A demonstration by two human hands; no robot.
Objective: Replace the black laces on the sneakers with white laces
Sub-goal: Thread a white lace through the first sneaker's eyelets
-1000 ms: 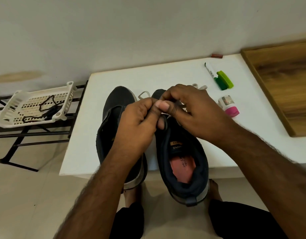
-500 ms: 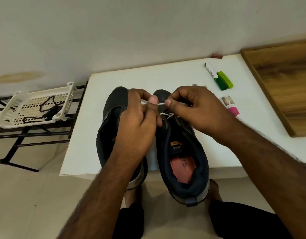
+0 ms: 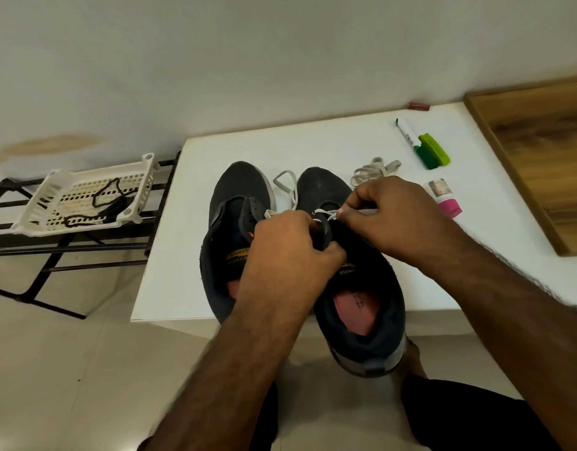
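Two dark sneakers stand side by side on the white table (image 3: 313, 138), toes away from me: the left sneaker (image 3: 235, 203) and the right sneaker (image 3: 362, 304), whose heel overhangs the front edge. My left hand (image 3: 287, 252) grips the tongue of the right sneaker. My right hand (image 3: 391, 216) pinches a white lace (image 3: 322, 213) threaded across that shoe's lowest eyelets. The lace's loose length loops between the toes (image 3: 285, 180). A second white lace (image 3: 375, 169) lies bunched beyond my right hand. Black laces (image 3: 101, 203) lie in a white basket (image 3: 53, 180) to the left.
The basket sits on a black metal rack (image 3: 69, 255) left of the table. A marker (image 3: 405, 131), a green clip-like object (image 3: 433, 151) and a small pink-capped bottle (image 3: 444, 196) lie at the right. A wooden board (image 3: 547, 151) borders the table's right side.
My hands have drawn apart: the left one dropped to grip the shoe's tongue, the right one moved right, pulling the white lace across. The bunched second lace is now uncovered.
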